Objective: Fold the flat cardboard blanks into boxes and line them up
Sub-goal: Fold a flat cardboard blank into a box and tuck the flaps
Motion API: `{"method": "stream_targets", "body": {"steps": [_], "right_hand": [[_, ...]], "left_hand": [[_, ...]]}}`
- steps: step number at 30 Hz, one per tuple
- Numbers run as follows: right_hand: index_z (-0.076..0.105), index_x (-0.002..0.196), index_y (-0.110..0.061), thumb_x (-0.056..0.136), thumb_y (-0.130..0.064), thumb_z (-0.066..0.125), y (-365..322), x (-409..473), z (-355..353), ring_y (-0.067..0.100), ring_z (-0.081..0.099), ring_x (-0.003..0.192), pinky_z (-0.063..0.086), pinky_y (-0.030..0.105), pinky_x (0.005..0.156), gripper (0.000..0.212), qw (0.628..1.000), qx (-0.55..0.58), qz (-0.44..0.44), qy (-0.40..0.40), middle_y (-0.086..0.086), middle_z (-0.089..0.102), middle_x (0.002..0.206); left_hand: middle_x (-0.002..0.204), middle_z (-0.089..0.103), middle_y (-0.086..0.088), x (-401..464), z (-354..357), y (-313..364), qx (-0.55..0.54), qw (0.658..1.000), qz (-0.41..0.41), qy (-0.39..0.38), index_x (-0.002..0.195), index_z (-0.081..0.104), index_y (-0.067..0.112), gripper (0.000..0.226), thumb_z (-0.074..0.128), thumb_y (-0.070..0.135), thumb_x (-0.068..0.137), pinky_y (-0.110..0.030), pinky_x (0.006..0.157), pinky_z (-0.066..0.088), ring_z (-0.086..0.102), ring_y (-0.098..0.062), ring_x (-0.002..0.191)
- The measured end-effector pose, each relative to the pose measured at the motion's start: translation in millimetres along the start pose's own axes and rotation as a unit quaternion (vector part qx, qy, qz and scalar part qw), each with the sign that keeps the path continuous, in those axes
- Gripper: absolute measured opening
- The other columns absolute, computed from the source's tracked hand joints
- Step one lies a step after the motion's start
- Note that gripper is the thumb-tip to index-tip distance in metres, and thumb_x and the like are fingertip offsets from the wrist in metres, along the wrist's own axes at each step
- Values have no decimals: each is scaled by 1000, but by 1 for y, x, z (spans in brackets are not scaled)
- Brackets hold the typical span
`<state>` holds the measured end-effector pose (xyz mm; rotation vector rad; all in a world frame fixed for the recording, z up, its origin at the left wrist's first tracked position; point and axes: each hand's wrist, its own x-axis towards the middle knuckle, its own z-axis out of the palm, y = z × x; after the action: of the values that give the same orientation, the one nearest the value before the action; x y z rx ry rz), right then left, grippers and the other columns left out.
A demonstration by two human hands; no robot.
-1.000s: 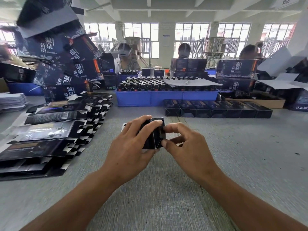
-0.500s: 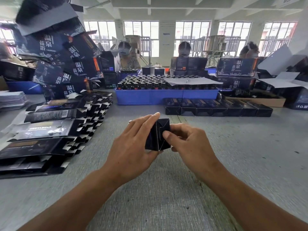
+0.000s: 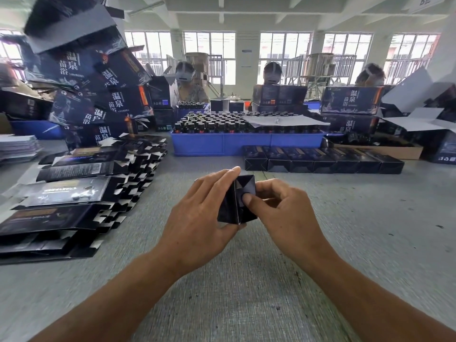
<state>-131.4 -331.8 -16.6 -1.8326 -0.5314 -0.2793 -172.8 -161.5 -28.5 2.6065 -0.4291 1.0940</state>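
A small black cardboard box is held end-on above the grey table, between both hands. My left hand wraps round its left side, fingers over the top edge. My right hand grips it from the right, thumb pressing on the folded end flaps. A fanned stack of flat black blanks lies at the left. A row of several finished black boxes stands side by side beyond my hands, in front of the blue tray.
A blue tray full of dark bottles sits behind the row. Large printed cartons pile up at the back left and right. Three people sit across the table. A brown tray lies at the right.
The box has been turned in my hands so its end faces me. My right thumb has moved onto the end flaps and pushed them in.
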Motion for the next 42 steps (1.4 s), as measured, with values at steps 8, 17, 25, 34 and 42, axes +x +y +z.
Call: {"method": "stream_targets", "body": {"steps": [8, 17, 25, 34, 42], "right_hand": [[69, 113, -25, 93, -32, 68, 0, -1, 0, -4, 69, 88, 54, 12, 71, 21, 1000, 9, -4, -14, -14, 74, 98], [72, 99, -23, 90, -29, 73, -3, 2, -4, -3, 69, 80, 55, 12, 72, 11, 998, -41, -18, 38, -12, 73, 87], [61, 123, -29, 84, -47, 74, -5, -1, -5, -3, 68, 92, 55, 13, 72, 45, 1000, -4, -7, -25, -16, 71, 103], [52, 130, -20, 77, -19, 73, 2, 8, -7, 15, 75, 85, 60, 26, 69, 57, 979, 160, 123, 5, 4, 73, 103], [64, 111, -22, 63, -12, 81, 8, 5, -3, 11, 74, 85, 60, 24, 70, 52, 963, 127, 173, -166, -7, 77, 90]], "left_hand": [[144, 49, 3, 2, -2, 1, 0, 1000, 1, 7, 151, 34, 20, 86, 71, 48, 78, -20, 97, 35, 42, -11, 128], [143, 47, 4, 1, -1, 4, 6, 1000, 27, 9, 149, 35, 19, 84, 69, 47, 78, -25, 102, 36, 42, -13, 131], [145, 50, 1, 2, -3, 4, -22, 1000, 5, 9, 152, 32, 18, 87, 74, 43, 80, -27, 100, 41, 43, -13, 131], [159, 34, -3, 1, 0, 4, -15, 999, 0, 30, 153, 34, 13, 85, 76, 11, 79, -38, 116, 31, 28, -16, 147], [117, 67, 7, 11, -7, -8, -414, 856, -300, 79, 147, 37, 34, 58, 62, 34, 95, -18, 74, 57, 68, -5, 101]]}}
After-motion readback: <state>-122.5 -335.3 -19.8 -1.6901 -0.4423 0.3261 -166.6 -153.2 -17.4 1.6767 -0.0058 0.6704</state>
